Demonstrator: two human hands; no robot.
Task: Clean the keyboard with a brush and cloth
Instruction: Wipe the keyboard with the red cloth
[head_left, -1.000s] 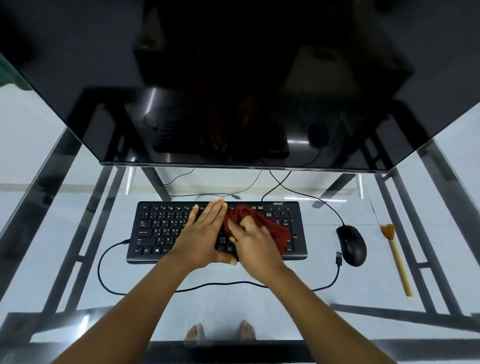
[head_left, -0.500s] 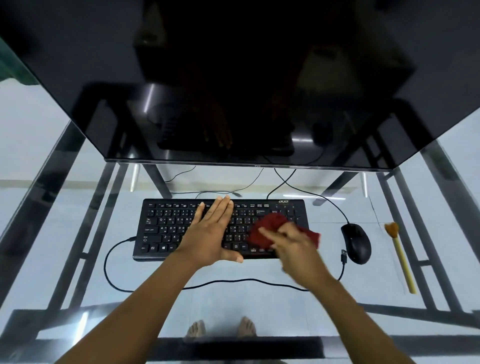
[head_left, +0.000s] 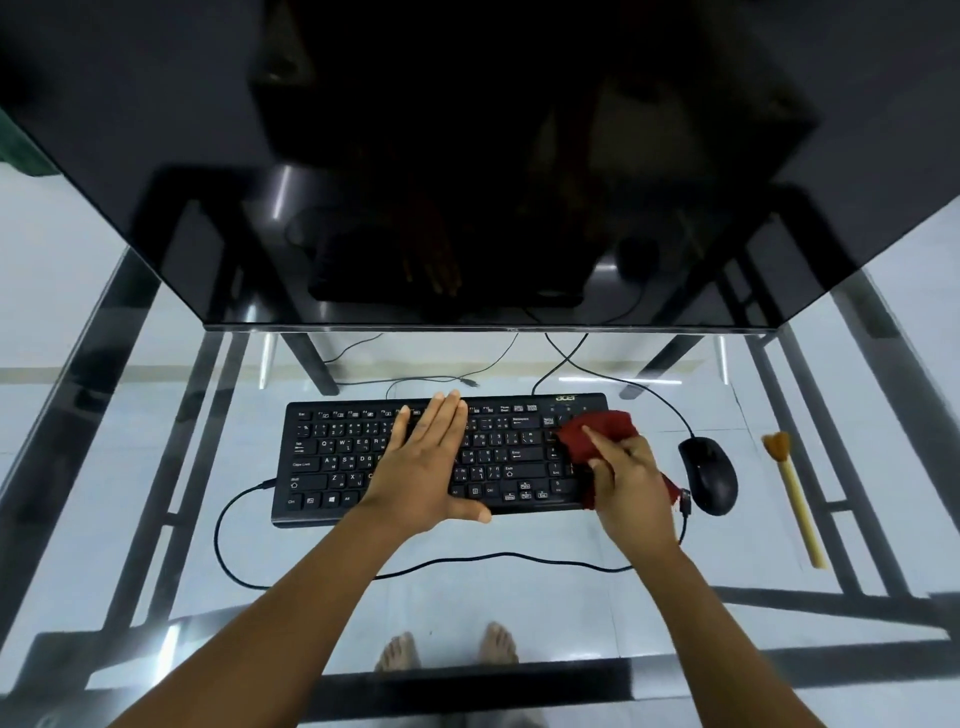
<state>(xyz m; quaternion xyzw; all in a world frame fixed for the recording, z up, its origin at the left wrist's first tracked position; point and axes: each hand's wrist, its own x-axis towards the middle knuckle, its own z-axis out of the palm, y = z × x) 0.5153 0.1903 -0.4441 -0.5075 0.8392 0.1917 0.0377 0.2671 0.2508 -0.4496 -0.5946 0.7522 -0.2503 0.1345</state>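
A black keyboard (head_left: 332, 457) lies on the glass desk in front of me. My left hand (head_left: 426, 467) rests flat on its middle keys, fingers together and pointing away. My right hand (head_left: 631, 483) presses a dark red cloth (head_left: 597, 428) onto the keyboard's right end, over the number pad. Part of the cloth hangs out under my palm at the keyboard's right edge. A yellow brush (head_left: 795, 499) with a brown tuft lies on the glass far right, untouched.
A black mouse (head_left: 709, 475) sits just right of the keyboard, close to my right hand. A large dark monitor (head_left: 467, 156) overhangs the back of the desk. Cables (head_left: 467, 561) loop in front of the keyboard. The glass desk (head_left: 130, 467) shows its frame and my feet below.
My right hand has slid the red cloth from the keyboard's middle to its right end. My left hand has stayed flat on the keys.
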